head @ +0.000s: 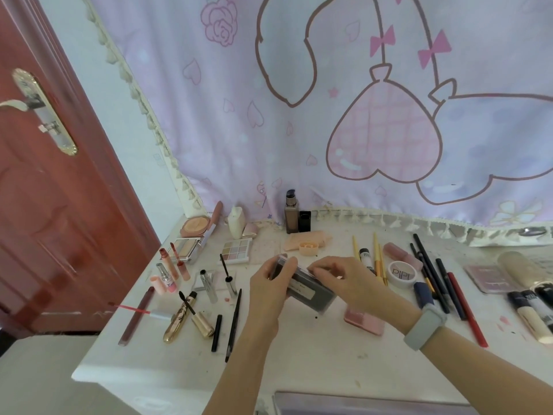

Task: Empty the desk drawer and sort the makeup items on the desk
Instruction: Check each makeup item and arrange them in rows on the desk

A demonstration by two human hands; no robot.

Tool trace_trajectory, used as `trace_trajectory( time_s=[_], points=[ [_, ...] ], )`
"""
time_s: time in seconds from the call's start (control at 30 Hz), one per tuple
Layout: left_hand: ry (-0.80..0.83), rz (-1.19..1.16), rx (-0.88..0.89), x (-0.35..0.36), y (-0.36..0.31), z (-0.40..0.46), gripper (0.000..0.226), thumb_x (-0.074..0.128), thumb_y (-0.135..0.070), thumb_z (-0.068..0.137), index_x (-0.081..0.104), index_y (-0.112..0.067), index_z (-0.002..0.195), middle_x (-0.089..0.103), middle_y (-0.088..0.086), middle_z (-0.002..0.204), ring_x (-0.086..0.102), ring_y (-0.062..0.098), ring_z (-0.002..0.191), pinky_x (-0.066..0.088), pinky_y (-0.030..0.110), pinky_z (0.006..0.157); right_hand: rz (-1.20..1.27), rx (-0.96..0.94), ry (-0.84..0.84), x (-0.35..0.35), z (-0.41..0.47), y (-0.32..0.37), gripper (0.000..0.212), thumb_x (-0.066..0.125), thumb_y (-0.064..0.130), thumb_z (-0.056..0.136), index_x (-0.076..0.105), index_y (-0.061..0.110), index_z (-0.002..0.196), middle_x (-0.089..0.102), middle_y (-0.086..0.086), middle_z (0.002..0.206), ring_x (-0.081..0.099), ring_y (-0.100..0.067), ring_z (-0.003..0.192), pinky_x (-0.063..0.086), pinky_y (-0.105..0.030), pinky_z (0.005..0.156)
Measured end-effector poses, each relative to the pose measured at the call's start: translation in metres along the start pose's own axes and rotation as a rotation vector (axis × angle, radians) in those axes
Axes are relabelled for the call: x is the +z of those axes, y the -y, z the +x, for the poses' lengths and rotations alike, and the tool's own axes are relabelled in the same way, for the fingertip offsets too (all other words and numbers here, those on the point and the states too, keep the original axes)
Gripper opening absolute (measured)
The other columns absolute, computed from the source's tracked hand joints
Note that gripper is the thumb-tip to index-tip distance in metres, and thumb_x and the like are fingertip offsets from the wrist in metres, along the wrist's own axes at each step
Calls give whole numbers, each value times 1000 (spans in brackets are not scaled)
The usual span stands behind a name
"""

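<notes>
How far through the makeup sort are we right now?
Many items are already out on the desk, and the pencils at right look grouped. In hand: the left hand and right hand both grip a dark palette. Left: the wands and tubes at left lie scattered, some uncapped. Whether the drawer is empty cannot be seen.

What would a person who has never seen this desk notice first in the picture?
First, the two hands at the centre: the left hand and right hand together hold a dark flat palette above the white desk. Behind hangs a large lilac cartoon curtain, and loose makeup lies on both sides, such as a gold mascara tube on the left.
</notes>
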State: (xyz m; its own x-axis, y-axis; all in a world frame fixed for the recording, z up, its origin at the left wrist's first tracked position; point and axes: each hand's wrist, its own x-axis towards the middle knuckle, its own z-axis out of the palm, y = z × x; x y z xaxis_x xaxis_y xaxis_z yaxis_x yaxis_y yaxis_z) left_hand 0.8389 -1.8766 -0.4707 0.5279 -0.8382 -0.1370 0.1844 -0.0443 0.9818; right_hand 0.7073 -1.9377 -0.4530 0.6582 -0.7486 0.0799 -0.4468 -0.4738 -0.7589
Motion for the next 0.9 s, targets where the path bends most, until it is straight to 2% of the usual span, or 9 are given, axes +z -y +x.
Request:
trace_trajectory(
  time_s=[0.13,0.27,0.37,0.43,0.53,0.6,0.77,0.9],
  points=[
    [22,105,-6,2,3,0,39,65,-29,83,58,-17,120,65,4,107,62,18,97,55,35,84,36,117,168,-15,8,9,23,52,19,91,66,16,109,67,4,98,63,-13,92,54,-23,80],
    [33,113,7,2,6,0,48,65,-31,83,53,-19,128,63,4,115,62,14,96,55,32,82,114,219,321,-23,9,11,22,51,14,90,65,11,107,69,-4,100,67,-12,86,55,-18,71],
    [39,133,1,5,8,-1,43,65,-31,84,55,-22,125,61,0,116,60,15,99,54,34,85,210,273,380,-23,10,11,22,52,9,90,66,3,105,70,-12,100,70,-15,81,57,-21,73],
    [36,108,-2,6,9,-2,31,65,-29,84,60,-26,114,64,-2,111,61,14,96,54,34,84,226,297,407,-23,11,10,21,53,9,90,66,1,104,70,-16,102,70,-21,85,57,-27,78],
    [35,75,-2,9,10,-3,12,64,-27,85,62,-33,95,66,-6,100,62,12,92,54,32,82,273,339,405,-22,12,9,17,52,8,91,65,2,100,70,-15,101,69,-19,83,57,-29,79],
    [40,78,-4,10,11,-3,10,64,-27,85,61,-37,88,66,-8,96,62,12,90,54,34,83,291,366,402,-21,12,9,14,51,7,91,64,4,97,69,-13,97,69,-17,80,58,-28,76],
    [43,77,-11,10,11,-2,10,63,-26,86,63,-35,90,67,-5,96,62,12,88,54,35,85,170,381,323,-12,15,11,18,49,10,88,61,3,99,68,-8,89,67,-15,74,57,-24,68],
    [91,32,-50,8,11,3,14,56,-25,91,65,-25,102,68,5,100,63,20,91,54,36,84,101,360,242,-10,17,9,22,50,12,87,63,-3,97,63,-10,81,59,-14,65,51,-19,59]
  ],
)
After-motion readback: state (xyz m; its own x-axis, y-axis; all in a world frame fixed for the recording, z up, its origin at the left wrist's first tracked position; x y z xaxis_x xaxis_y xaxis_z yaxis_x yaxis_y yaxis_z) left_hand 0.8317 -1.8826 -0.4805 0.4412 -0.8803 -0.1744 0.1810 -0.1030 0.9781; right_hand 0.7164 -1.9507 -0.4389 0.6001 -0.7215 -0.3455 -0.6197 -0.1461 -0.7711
